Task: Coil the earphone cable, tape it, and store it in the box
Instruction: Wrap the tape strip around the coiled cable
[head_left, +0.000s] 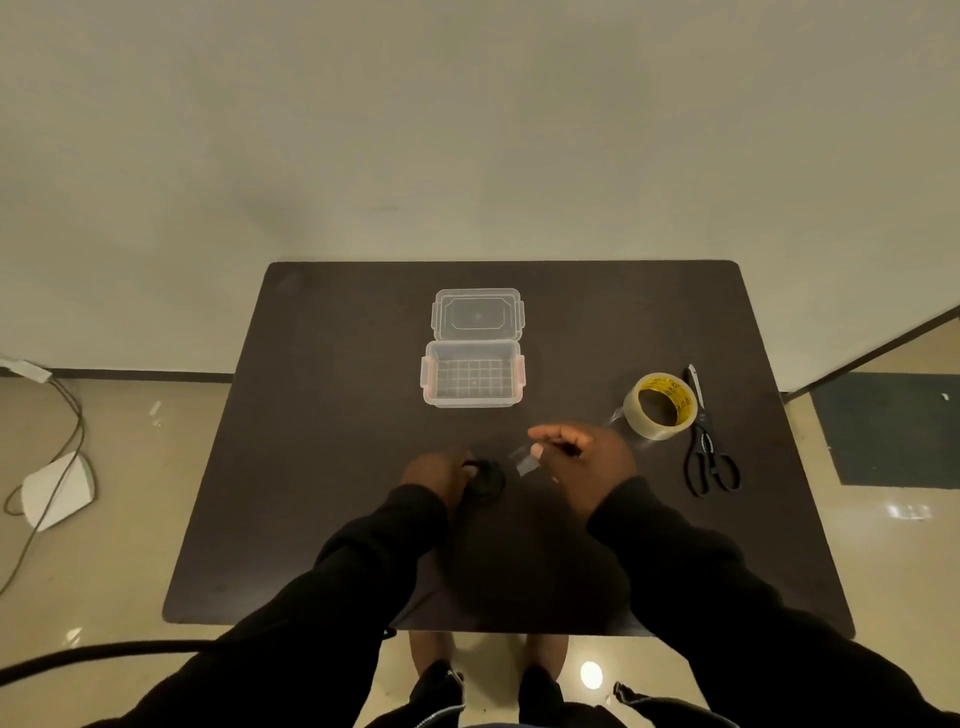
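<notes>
Left hand (434, 475) grips the coiled earphone cable (485, 480) on the tabletop (311, 415); right hand (582, 462) pinches a tape strip (525, 464). Open box (471, 374) at 12 o'clock.

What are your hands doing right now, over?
Left hand holds coiled earphone cable on table. Right hand pinches tape strip. Box open, empty. Nothing in the way.
</notes>
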